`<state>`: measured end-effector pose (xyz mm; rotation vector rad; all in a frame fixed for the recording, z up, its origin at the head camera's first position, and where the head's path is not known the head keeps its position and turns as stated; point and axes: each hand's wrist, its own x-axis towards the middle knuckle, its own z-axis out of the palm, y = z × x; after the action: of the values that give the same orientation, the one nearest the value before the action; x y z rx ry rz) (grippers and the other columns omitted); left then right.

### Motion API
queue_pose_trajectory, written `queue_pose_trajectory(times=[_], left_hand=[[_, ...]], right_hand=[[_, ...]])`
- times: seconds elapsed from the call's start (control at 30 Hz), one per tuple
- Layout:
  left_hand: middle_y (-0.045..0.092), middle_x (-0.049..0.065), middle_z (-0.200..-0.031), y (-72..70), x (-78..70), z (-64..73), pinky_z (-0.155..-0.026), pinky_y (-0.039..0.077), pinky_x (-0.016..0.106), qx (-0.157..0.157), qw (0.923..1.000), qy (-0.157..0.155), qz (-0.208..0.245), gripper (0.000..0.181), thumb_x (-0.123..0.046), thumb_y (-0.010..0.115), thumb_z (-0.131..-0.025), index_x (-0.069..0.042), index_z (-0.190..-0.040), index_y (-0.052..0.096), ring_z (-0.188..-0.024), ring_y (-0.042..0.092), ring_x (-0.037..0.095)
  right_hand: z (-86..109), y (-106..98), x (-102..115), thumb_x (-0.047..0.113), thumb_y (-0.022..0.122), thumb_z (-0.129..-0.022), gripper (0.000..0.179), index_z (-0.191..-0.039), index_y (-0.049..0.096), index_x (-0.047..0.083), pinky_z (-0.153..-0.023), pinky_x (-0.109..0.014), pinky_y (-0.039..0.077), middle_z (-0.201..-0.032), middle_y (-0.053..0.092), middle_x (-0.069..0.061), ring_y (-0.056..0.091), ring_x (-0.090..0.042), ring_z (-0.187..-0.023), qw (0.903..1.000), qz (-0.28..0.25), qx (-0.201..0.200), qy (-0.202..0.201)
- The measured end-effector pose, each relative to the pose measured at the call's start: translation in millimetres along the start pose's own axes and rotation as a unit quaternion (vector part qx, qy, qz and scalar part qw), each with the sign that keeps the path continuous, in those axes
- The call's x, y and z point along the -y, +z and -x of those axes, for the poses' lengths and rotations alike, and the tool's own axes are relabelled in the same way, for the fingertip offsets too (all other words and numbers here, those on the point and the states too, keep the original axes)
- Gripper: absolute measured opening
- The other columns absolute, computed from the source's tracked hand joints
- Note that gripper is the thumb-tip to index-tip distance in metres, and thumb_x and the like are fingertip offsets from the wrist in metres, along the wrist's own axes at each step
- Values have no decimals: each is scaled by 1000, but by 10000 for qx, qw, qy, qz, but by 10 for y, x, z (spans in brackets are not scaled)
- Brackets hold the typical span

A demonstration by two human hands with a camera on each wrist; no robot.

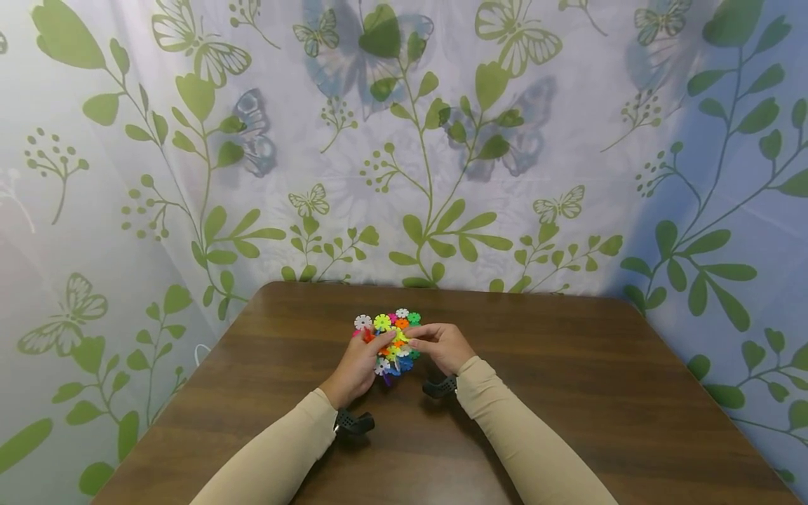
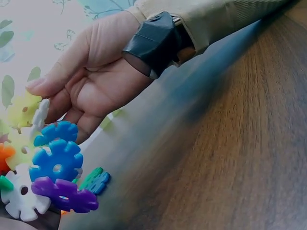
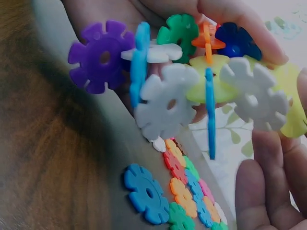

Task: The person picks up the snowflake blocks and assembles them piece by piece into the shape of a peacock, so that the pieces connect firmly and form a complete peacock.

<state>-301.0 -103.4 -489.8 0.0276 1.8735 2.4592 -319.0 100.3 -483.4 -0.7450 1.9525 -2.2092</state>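
Note:
My left hand (image 1: 356, 368) holds a joined cluster of notched plastic flower discs, with a white disc (image 3: 168, 100), a purple disc (image 3: 103, 57), blue and green ones interlocked at angles. From the other side my right hand (image 1: 448, 347) pinches a yellow disc (image 3: 293, 108) at the cluster's edge between thumb and fingers. In the left wrist view, the right thumb lies on that yellow disc (image 2: 21, 109), beside blue discs (image 2: 56, 160) and a purple disc (image 2: 64, 194) on the near side. Most of the left hand's grip is hidden behind the discs.
Loose discs lie flat on the brown wooden table (image 1: 568, 393) beyond the hands, among them a blue disc (image 3: 146, 194) and an orange disc (image 3: 183, 195). A leaf-and-butterfly curtain (image 1: 404, 175) hangs behind the table's far edge. Each wrist wears a black camera mount (image 1: 355, 423).

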Motion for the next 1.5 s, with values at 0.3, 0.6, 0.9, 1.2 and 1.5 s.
queue_pose_trajectory(times=[0.3,0.6,0.9,1.2,1.5], left_hand=[[49,24,-142,57,14,59,-104,50,39,45,9983,2,584,65,-28,75,-101,5,-145,40,-126,58,33],[44,22,-143,96,34,10,-112,43,43,-419,9950,-101,898,75,-32,77,-100,6,-148,34,-132,49,33],[39,16,-136,35,11,-32,-112,39,40,-529,9885,-90,1416,43,-26,75,-102,-7,-120,41,-129,41,30],[42,14,-132,43,39,-24,-109,42,40,-261,9888,-153,1460,39,-23,77,-99,-10,-108,41,-126,44,30],[34,16,-138,50,48,-7,-116,34,44,-331,9902,-209,1340,42,-20,73,-102,-6,-120,38,-134,35,32]], right_hand=[[-3,85,16,-12,69,-97,23,-117,67,-21,-88,-32,59,-113,74,-18,69,-20,-100,9994,-164,-283,-58],[-30,-29,-33,-9,63,-102,30,-130,60,-21,-104,-53,50,-133,59,-38,62,-41,-120,9988,-412,-29,-269],[-38,-252,-65,6,70,-103,29,-129,69,-8,-101,-45,50,-128,69,-20,63,-36,-118,9840,1498,-921,292],[-118,-307,-167,6,74,-99,35,-133,70,-1,-99,-51,52,-131,67,-15,61,-35,-118,9455,3146,-633,554],[-384,-359,-290,3,70,-101,39,-139,65,-1,-120,-59,26,-146,56,-20,50,-40,-137,9086,4157,-151,387]])
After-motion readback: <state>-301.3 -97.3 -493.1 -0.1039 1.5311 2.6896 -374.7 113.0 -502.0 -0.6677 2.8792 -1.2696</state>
